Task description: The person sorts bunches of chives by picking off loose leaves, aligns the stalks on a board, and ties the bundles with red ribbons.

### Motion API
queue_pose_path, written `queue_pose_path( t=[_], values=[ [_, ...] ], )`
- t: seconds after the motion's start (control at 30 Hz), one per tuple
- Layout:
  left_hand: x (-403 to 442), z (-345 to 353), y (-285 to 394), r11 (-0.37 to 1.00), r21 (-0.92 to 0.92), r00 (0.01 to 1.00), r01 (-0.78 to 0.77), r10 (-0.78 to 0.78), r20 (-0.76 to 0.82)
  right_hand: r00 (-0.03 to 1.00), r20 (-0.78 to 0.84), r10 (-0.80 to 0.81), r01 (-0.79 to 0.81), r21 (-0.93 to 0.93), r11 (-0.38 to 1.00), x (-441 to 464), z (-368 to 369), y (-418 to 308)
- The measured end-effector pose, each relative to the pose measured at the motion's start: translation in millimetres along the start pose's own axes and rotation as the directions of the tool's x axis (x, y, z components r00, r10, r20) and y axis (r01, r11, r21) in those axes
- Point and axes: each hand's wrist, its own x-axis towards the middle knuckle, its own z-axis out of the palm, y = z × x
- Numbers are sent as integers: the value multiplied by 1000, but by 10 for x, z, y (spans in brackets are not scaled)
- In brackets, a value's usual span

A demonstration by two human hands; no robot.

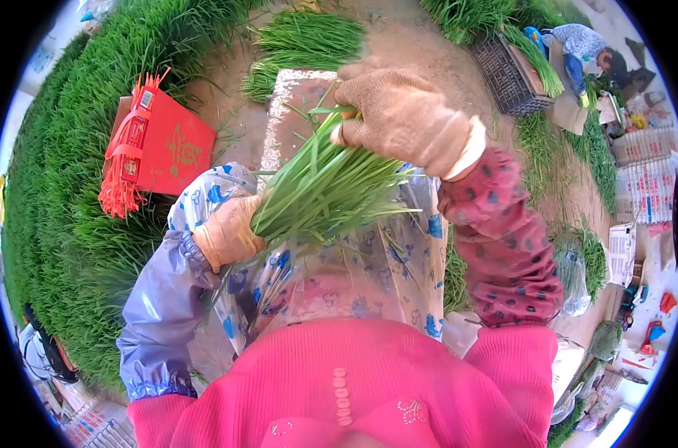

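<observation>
A loose bunch of long green leaves point(324, 183) is held over my lap, its leaves fanning out to the right. My left hand point(229, 233), in a tan glove, is wrapped round the bunch at its lower left. At the upper end, my right hand point(398, 116), in a brown knit glove, has its thumb and fingers pinched on some of the leaves; its back is slightly blurred. Below the bunch lies a clear apron with blue prints point(421, 284). A board with a worn white edge point(277, 123) stands just beyond my hands.
A red box point(178, 145) with red ties point(122, 183) sits on the dense green plants point(70, 201) at left. Cut leaves point(309, 45) lie on the soil ahead. At right are a black crate point(507, 78), a crouching person point(577, 45) and stacked white packages point(645, 187).
</observation>
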Motion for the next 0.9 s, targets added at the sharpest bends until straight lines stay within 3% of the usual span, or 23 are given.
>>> queue_pose_path(
  t=[0.07,0.1,0.13,0.2,0.23,0.27,0.33,0.4,0.47,0.57,0.6,0.63,0.67,0.73,0.8,0.87,0.9],
  values=[
    [-6,8,-96,992,123,994,0,13,-105,946,140,294,-324,320,890,25,33,-45],
    [-9,11,-143,993,116,994,4,9,-113,950,-4,313,-307,182,934,-11,144,-13],
    [-14,13,-192,976,215,972,-45,92,-215,951,4,310,-305,185,934,-70,233,23],
    [-16,3,-187,944,317,938,-90,188,-292,817,-291,499,-253,596,762,-211,366,120],
    [-13,-27,-108,883,464,949,74,81,-305,749,-178,638,-249,817,520,-201,416,196],
    [-8,-53,-25,773,592,942,228,-21,-335,745,-177,643,-256,815,520,-249,392,276],
    [6,-67,8,759,581,937,295,-110,-332,547,21,837,-346,916,203,-300,201,353],
    [-9,-57,-172,651,705,921,283,22,-390,475,-17,880,-283,944,171,-477,210,645],
    [-29,-47,-280,664,694,915,278,38,-403,279,-33,960,-234,967,102,-660,154,832],
    [-75,-36,-380,588,761,873,274,180,-453,318,69,945,-342,938,47,-1128,290,1390],
    [-84,-23,-399,586,764,877,270,177,-446,381,6,924,-768,559,313,-1163,286,1351],
    [-76,-24,-407,554,789,868,265,219,-445,464,-6,886,-885,-38,463,-1169,274,1308],
    [-56,-28,-408,522,812,857,262,262,-445,458,-7,889,-888,-37,458,-1175,256,1234],
    [-21,-21,-415,512,822,849,249,294,-440,437,345,830,-898,224,380,-889,64,611],
    [-5,-1,-407,496,836,844,232,325,-427,675,445,589,-738,377,560,-775,126,354],
    [24,0,-388,453,861,823,231,382,-421,783,389,485,-605,297,739,-666,296,76],
    [30,3,-367,447,867,826,222,386,-410,779,387,493,-612,301,731,-624,437,7]
  ],
)
